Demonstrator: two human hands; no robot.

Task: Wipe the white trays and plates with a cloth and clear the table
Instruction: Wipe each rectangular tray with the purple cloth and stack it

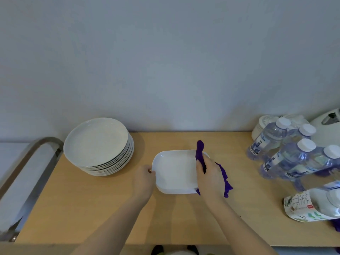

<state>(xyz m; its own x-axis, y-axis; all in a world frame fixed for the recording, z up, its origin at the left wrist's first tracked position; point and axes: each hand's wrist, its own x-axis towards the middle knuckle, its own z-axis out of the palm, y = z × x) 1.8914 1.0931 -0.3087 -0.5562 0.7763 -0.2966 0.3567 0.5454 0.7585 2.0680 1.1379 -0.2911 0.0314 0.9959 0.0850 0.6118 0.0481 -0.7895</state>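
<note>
A white rectangular tray lies on the wooden table in front of me. My left hand grips its left edge, thumb on the rim. My right hand holds a purple cloth against the tray's right edge; part of the cloth sticks up past the fingers and part hangs out to the right of the hand. A stack of several round white plates stands at the back left of the table, apart from the tray.
Several water bottles with white caps crowd the right side, with a labelled pouch lying near the front right. White appliances sit at the back right. A metal-framed cart stands off the table's left end. A wall runs behind.
</note>
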